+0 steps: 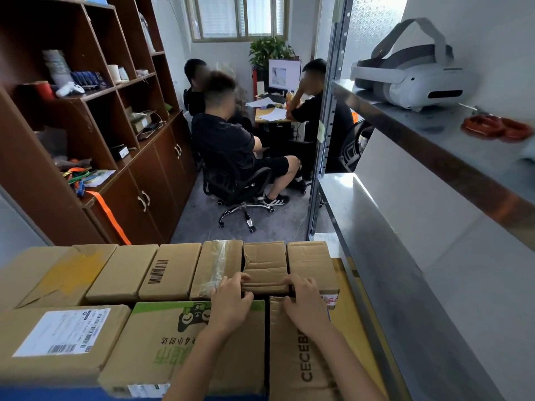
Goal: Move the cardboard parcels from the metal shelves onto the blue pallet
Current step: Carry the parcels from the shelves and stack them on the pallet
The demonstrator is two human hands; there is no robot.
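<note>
Office chairs crowded the floor beyond the blue pallet [43,397]. Just behind the green-printed cardboard box [162,342], the left hand [231,303] and right hand [307,305] gripped a small creased cardboard parcel [265,264] by its near edge; seating it squarely, flush with its row, seemed wise.

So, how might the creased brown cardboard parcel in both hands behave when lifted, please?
The creased brown cardboard parcel looks soft, so it may buckle under the fingers. Small, so probably light. Wedged between neighbouring cardboard parcels, it could drag on them.
</note>
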